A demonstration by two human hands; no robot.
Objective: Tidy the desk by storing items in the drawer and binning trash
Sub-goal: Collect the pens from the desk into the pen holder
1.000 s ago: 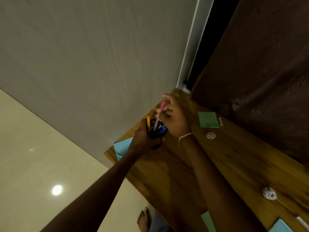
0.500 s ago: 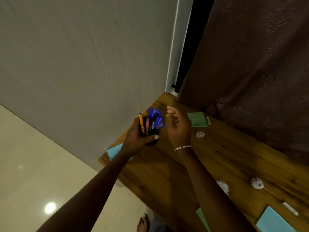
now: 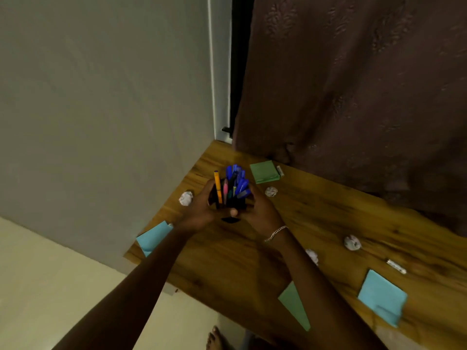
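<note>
Pen holder (image 3: 238,204) between left and right fingers (image 3: 233,212)

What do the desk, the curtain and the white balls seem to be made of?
The desk looks like wood or wood-look laminate, slightly glossy: streaky brown grain. The curtain looks like matt brown cloth: hanging folds, faint pattern. The balls are probably crumpled paper: white, creased, irregular.

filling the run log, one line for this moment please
left hand: grips pen holder | right hand: grips pen holder | pens: upright inside it | desk: paper balls, sticky pads lying loose
</note>
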